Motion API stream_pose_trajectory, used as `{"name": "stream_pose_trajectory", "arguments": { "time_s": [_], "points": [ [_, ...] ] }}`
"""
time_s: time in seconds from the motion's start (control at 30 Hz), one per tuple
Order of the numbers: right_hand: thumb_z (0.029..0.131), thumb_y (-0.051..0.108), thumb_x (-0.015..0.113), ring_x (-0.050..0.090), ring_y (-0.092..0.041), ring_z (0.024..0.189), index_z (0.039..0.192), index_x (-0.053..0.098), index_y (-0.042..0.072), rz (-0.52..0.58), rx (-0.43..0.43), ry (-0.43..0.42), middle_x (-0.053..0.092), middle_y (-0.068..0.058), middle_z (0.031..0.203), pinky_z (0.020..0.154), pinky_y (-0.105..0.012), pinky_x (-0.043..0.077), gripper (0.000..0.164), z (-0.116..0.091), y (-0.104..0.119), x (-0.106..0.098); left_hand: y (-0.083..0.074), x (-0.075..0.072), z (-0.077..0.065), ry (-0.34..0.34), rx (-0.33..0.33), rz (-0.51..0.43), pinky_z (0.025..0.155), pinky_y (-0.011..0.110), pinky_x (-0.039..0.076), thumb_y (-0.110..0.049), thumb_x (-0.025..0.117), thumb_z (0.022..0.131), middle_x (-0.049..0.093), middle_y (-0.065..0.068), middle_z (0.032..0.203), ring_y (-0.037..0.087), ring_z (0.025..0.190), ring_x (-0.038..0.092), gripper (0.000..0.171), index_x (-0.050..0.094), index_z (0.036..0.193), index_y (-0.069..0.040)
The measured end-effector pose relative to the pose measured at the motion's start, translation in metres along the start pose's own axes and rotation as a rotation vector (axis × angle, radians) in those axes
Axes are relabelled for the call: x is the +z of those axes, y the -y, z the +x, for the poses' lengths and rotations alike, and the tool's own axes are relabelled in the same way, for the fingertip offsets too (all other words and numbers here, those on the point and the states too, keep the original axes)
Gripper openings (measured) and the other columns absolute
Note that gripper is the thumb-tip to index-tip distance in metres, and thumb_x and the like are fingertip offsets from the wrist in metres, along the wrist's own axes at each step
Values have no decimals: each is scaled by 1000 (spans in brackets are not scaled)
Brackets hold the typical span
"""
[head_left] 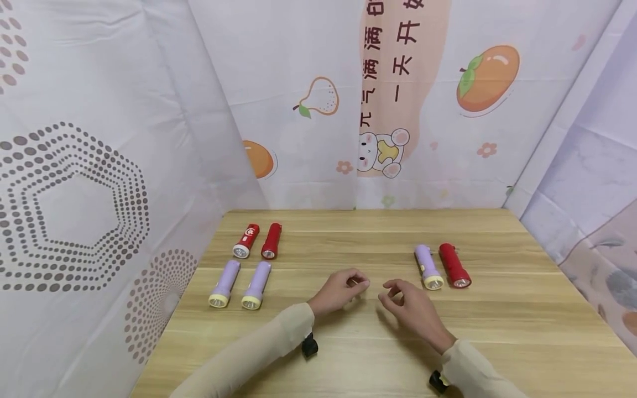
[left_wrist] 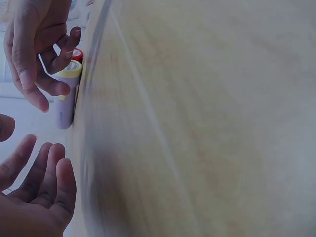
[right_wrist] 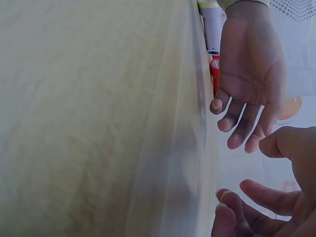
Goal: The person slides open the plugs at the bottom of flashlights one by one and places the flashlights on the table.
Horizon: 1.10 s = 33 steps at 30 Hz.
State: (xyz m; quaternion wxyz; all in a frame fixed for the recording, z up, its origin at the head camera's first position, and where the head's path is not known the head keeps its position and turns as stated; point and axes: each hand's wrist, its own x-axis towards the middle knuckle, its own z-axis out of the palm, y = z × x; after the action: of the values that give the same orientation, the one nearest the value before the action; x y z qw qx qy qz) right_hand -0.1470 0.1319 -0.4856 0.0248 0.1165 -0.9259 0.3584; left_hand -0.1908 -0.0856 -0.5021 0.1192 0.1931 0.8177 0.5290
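My left hand hovers over the middle of the table with loosely bent fingers and nothing in them. Facing it, a short gap away, is my right hand, its fingers also relaxed and holding nothing. Nearest the right hand lie a lilac flashlight with a pale yellow head and, beside it, a red flashlight. At the left are two more lilac flashlights, one outer and one inner. Behind those lie a red flashlight with a white head and a plain red flashlight.
The wooden table meets a printed cloth backdrop at its far edge. Patterned cloth also hangs along the left and right sides. Each wrist carries a small black device, such as the left one.
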Motion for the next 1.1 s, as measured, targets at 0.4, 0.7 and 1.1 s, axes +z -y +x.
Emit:
{"name": "stream_pose_trajectory", "arguments": {
  "time_s": [0.4, 0.7, 1.1],
  "points": [
    [87, 41, 68, 56, -4, 69, 112, 65, 15, 2, -3, 11, 63, 7, 85, 60, -24, 46, 36, 3, 0, 8, 4, -2, -1, 1, 12, -4, 63, 29, 54, -45, 57, 93, 64, -10, 99, 16, 85, 63, 26, 65, 106, -24],
    [88, 38, 68, 56, -4, 70, 112, 66, 14, 22, -4, 25, 62, 8, 84, 63, -26, 47, 34, 8, 3, 14, 11, -20, 1, -37, -31, -1, 63, 30, 54, -48, 56, 93, 66, -4, 99, 17, 85, 61, 30, 65, 107, -24],
    [89, 39, 66, 58, -6, 70, 111, 66, 15, 103, 0, 68, 64, 7, 85, 59, -25, 46, 32, 19, 21, 26, 3, -68, -8, -87, -53, -19, 74, 38, 52, -44, 56, 94, 66, 9, 104, 20, 92, 62, 41, 64, 115, -10]
  ]
}}
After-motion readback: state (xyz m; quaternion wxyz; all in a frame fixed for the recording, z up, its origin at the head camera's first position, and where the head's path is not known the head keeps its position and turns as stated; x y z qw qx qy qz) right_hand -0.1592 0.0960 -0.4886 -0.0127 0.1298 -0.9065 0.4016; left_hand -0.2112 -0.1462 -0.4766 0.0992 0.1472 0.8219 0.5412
